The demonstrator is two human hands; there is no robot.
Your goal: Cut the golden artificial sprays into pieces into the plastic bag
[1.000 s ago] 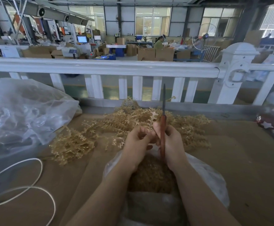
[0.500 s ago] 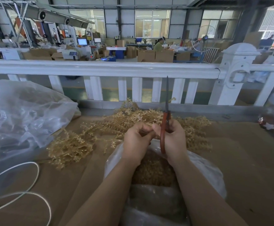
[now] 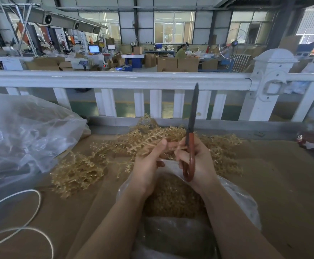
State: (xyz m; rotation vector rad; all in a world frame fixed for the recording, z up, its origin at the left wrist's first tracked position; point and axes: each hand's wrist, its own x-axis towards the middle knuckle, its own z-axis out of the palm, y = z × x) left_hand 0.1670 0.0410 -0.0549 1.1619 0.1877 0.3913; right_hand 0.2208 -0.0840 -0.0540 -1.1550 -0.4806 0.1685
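My right hand grips red-handled scissors, their dark blades closed and pointing up toward the railing. My left hand sits beside it, thumb raised and fingers curled; a thin golden sprig seems pinched between the two hands, though I cannot see it clearly. Both hands hover over the open clear plastic bag, which holds a heap of cut golden pieces. A pile of uncut golden sprays spreads over the brown table behind and to the left of the hands.
A large crumpled clear plastic bag lies at the left. A white cord loops at the lower left. A white railing runs along the table's far edge. A dark star-patterned object sits at the right edge.
Both hands have risen a little above the bag, and the scissors point higher against the railing. My left thumb has lifted away from the curled fingers.
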